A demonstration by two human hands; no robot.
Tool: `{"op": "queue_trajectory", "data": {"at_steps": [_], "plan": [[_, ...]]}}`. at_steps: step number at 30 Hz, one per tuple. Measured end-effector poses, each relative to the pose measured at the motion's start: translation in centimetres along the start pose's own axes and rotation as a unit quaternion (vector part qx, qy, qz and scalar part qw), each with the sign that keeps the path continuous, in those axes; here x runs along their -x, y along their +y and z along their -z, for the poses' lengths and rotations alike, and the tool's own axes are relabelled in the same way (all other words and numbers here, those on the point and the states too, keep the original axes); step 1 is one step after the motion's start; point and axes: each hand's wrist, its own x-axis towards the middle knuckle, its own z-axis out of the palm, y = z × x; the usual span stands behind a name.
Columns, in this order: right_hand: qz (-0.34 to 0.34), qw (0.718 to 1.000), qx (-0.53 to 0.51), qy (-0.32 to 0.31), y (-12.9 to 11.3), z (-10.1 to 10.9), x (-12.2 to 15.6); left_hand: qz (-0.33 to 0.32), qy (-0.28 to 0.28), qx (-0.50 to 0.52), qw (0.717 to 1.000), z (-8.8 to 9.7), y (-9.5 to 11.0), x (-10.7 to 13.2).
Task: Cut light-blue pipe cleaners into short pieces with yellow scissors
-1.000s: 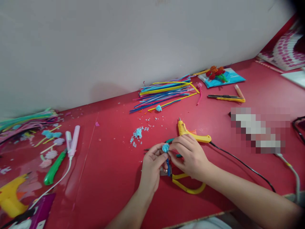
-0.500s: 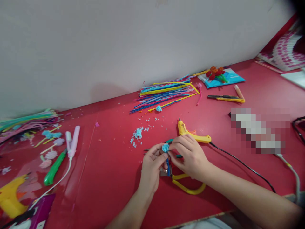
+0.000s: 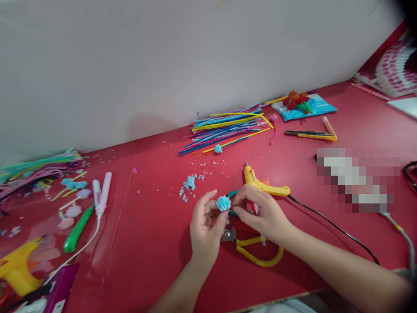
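Flower (image 3: 223,203), light blue, in left grip (image 3: 206,230)

The light-blue flower (image 3: 223,203) is a small, rounded bloom of tightly bunched, ruffled petals with a fuzzy look, its fully formed head turned toward the viewer. It is held above the surface (image 3: 156,243), between the thumb and fingers of the left hand (image 3: 206,232), to the left of the yellow glue gun (image 3: 273,190) and nearer the person than it. The right hand's (image 3: 262,213) fingertips are close at the bloom's right edge; whether they touch it cannot be told.
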Motion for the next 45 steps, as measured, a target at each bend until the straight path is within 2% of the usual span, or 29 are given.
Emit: {"op": "queue_trajectory", "data": {"at_steps": [3,6,10,12,15,18,21,23,25,28,31,34,36,39,42,45], "plan": [[-0.079,0.99,-0.099,-0.058,-0.3,-0.3,0.0,-0.085,0.032,-0.063,0.994,0.3,-0.5,0.4],[-0.101,0.982,-0.145,-0.066,-0.5,-0.2,0.2,-0.171,0.052,-0.106,0.978,0.6,-1.2,0.7],[-0.064,0.992,-0.106,-0.033,-0.5,0.2,0.4,-0.251,0.067,-0.161,0.952,1.1,-2.4,0.8],[-0.037,0.996,-0.074,-0.025,-0.3,0.3,0.4,-0.266,0.087,-0.189,0.941,1.4,-3.0,0.8],[-0.008,0.997,-0.051,-0.055,0.0,0.2,0.3,-0.273,0.112,-0.2,0.934,1.7,-3.5,1.0],[0.015,0.995,-0.061,-0.077,0.4,-0.2,0.4,-0.25,0.096,-0.156,0.951,1.3,-2.9,1.1],[0.02,0.995,-0.077,-0.068,0.5,-0.5,0.5,-0.164,0.046,-0.08,0.982,0.6,-1.4,0.8],[-0.006,0.994,-0.096,-0.051,0.6,-0.5,0.5,-0.101,0.004,-0.026,0.995,0.2,-0.4,0.1],[-0.07,0.985,-0.155,-0.033,0.7,-0.4,0.4,-0.068,-0.03,0.006,0.997,0.1,0.2,-0.7],[-0.175,0.947,-0.268,-0.024,1.0,-0.1,0.2,-0.064,-0.056,-0.054,0.995,0.5,0.3,-1.8],[-0.202,0.931,-0.304,-0.018,1.1,0.2,0.0,-0.095,-0.057,-0.148,0.983,0.7,0.0,-2.4],[-0.189,0.936,-0.296,-0.014,1.0,0.4,-0.1,-0.111,-0.04,-0.155,0.981,0.3,0.2,-2.7],[-0.18,0.945,-0.273,-0.008,0.8,0.4,-0.1,-0.091,-0.072,-0.141,0.983,0.0,0.9,-2.7],[-0.156,0.967,-0.204,0.008,0.6,0.4,0.2,-0.029,-0.119,-0.108,0.987,-0.6,2.2,-2.5],[-0.115,0.985,-0.125,0.018,0.5,0.4,0.5,0.015,-0.088,-0.058,0.994,-1.4,3.2,-2.1],[-0.084,0.993,-0.079,0.024,0.4,0.4,0.6,0.056,-0.053,0.012,0.997,-2.4,3.2,-1.8]]}}
